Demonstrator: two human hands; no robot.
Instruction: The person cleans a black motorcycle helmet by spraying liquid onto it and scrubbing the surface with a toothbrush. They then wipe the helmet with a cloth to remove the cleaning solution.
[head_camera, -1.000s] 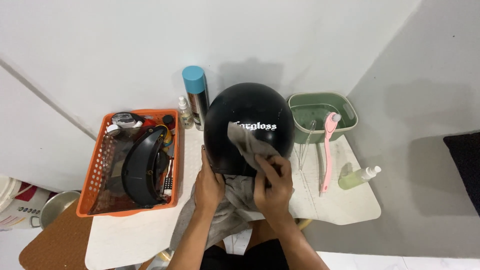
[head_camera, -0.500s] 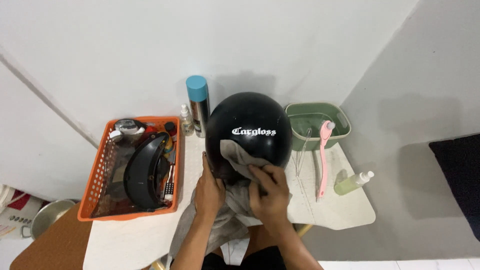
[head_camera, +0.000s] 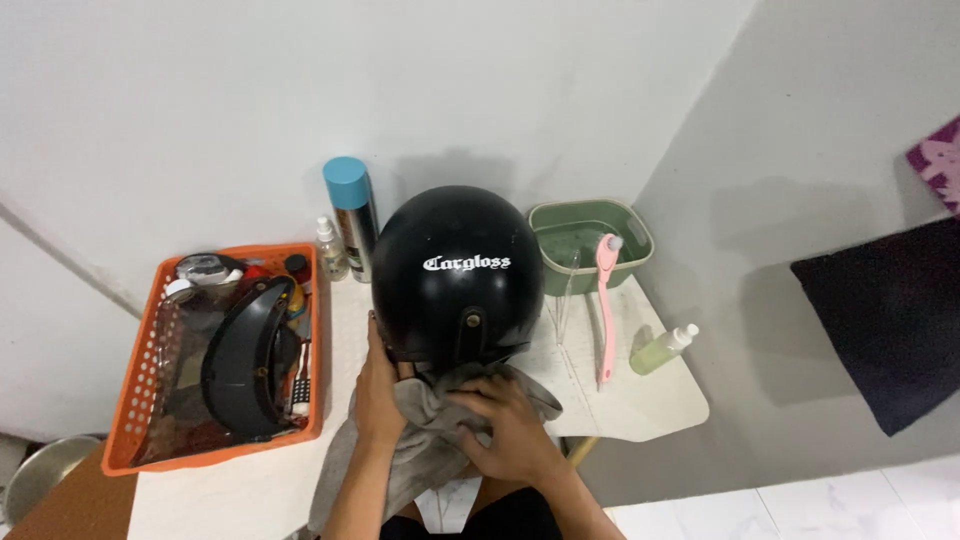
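Steadying black helmet (head_camera: 455, 275), left hand (head_camera: 378, 392); right hand (head_camera: 505, 428) grip clenched on grey cloth (head_camera: 425, 440) beneath rim.

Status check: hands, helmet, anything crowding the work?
Left hand steadies black helmet at its rim. Right hand presses grey cloth below it. Orange basket left, pink brush right, both apart.

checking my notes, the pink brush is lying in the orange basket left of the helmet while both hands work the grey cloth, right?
Not quite. The pink brush leans on the green tub, right of the helmet, not in the orange basket. The head view shows this. Both the left hand and right hand are on the grey cloth.
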